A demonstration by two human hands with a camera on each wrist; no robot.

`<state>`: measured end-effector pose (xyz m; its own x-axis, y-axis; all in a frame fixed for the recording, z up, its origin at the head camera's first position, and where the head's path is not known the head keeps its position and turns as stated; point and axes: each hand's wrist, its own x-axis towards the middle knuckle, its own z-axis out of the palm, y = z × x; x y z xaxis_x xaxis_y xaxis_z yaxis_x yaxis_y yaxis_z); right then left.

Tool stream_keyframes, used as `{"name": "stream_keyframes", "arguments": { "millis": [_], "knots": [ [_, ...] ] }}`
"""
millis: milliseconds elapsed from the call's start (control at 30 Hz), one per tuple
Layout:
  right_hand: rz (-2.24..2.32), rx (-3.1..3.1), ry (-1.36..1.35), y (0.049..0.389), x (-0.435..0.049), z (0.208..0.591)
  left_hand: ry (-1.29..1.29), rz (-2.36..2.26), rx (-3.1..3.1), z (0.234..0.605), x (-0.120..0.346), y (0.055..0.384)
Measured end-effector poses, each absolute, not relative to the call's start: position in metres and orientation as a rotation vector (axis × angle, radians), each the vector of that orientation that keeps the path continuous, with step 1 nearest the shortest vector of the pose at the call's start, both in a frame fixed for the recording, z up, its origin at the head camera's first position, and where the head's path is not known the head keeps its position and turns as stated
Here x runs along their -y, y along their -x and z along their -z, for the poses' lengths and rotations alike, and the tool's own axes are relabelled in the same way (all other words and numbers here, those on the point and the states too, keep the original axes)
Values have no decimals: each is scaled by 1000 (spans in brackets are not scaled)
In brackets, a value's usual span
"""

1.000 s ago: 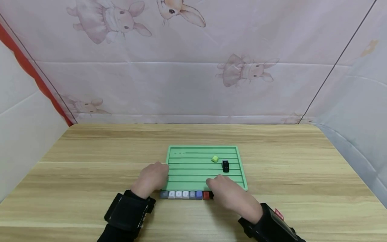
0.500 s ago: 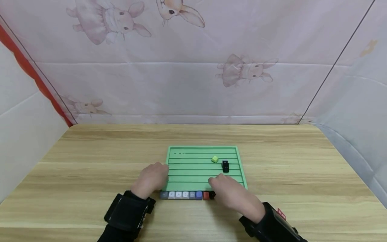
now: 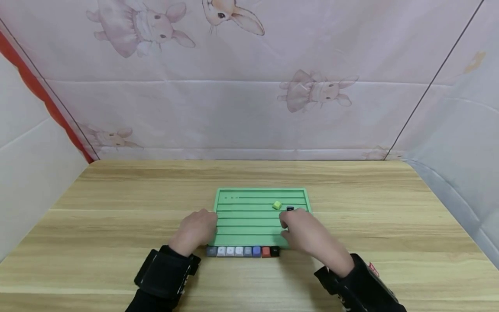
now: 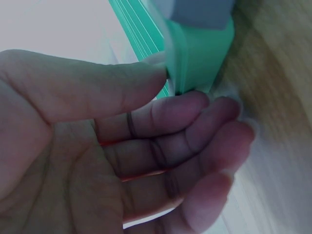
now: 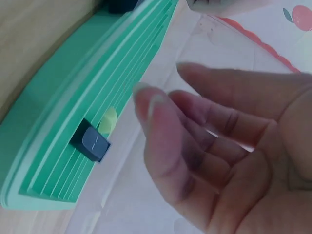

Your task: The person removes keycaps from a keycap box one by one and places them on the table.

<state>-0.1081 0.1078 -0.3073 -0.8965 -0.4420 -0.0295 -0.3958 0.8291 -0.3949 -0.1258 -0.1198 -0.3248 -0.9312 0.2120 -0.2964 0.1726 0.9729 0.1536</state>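
A green ridged tray [image 3: 245, 222] lies on the table. My left hand [image 3: 195, 229] pinches its left edge, the thumb on the tray's side and the fingers curled beneath, as the left wrist view shows. My right hand [image 3: 308, 234] hovers over the tray's right part with loosely bent fingers and holds nothing. Just beyond its fingers are black keycaps [image 5: 92, 141], mostly hidden by the hand in the head view. A lime-green keycap [image 3: 277, 205] lies tilted on the ridges close by. Along the tray's near edge runs a row of keycaps [image 3: 239, 251] in grey, white, blue, red and black.
The wooden table [image 3: 128, 203] extends around the tray on all sides. Behind it hangs a pale cloth backdrop [image 3: 218, 117] with rabbit prints, and cloth walls stand at left and right. Each wrist wears a black strap [image 3: 167, 273].
My right hand has left the black keycap at the row's right end and moved up and right over the tray, covering part of the black keycaps there. The left hand stays put.
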Motion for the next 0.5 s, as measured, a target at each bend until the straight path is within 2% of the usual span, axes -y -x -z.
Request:
{"name": "stream_keyframes", "arguments": {
  "millis": [500],
  "knots": [
    [636,-2981,553,124,-125,299,-280,-189,-2798,324,120,126]
  ]
}}
